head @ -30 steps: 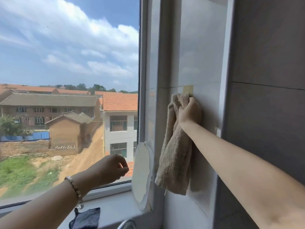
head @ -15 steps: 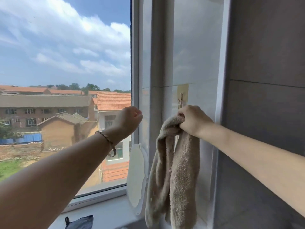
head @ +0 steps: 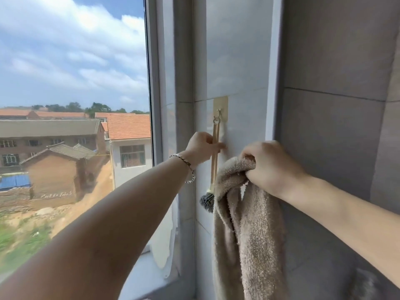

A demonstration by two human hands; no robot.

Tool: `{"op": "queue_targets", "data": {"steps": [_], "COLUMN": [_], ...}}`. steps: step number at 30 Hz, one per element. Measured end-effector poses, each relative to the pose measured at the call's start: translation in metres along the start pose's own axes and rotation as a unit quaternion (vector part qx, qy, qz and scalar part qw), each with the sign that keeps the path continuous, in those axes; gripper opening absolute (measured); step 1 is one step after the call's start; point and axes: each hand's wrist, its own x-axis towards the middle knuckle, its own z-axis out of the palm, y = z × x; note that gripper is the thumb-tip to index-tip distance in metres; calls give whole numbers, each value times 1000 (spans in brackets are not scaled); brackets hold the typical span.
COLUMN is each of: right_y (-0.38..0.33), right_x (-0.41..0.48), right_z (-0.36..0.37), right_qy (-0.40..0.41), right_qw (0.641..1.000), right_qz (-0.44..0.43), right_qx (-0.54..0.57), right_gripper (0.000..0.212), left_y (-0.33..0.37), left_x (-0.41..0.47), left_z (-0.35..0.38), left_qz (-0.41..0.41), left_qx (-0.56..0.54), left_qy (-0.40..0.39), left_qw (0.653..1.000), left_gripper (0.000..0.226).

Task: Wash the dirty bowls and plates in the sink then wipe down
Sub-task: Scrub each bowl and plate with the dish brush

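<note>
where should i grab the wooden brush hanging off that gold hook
Grip the wooden-handled brush mid-handle, from the window side, where the left hand pinches it: it hangs straight from the gold wall hook, bristles down, and the beige towel crowds its other side.

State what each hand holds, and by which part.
The left hand holds the hanging brush mid-handle; the right hand grips the towel by its bunched top.
</note>
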Motion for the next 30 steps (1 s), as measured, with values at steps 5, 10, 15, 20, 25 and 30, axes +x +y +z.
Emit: {"op": "queue_targets", "data": {"steps": [5, 10, 15, 20, 25, 30], "right_y": [2, -1, -3, -3, -4, -2], "right_x": [2, -1, -4, -8, -9, -8], "right_z": [-3, -3, -7, -10, -11, -11], "right_qy": [3, -3, -6, -14, -26, -28], "right_qw": [1000, 1000, 1000, 1000, 999, 999], "right_qz": [16, 27, 24, 25, 24, 20], "right_qx": [-11, -4, 0, -6, -14, -21], "right_gripper": [20, 20, 24, 21, 13, 13], "left_y": [0, 21, 30, 32, 38, 37], "left_x": [-1, 2, -6, -5, -8, -11], "left_z": [-10, -22, -26, -33, -39, -42], "left_qz": [57, 79, 70, 57, 74, 86], "left_qx": [-58, 2, 4, 44, 105, 162], "left_qy": [77, -1, -22, -44, -7, -47], "left_qw": [994, 997, 997, 996, 992, 982], "left_gripper": [9, 46, 66, 78, 61, 49]}}
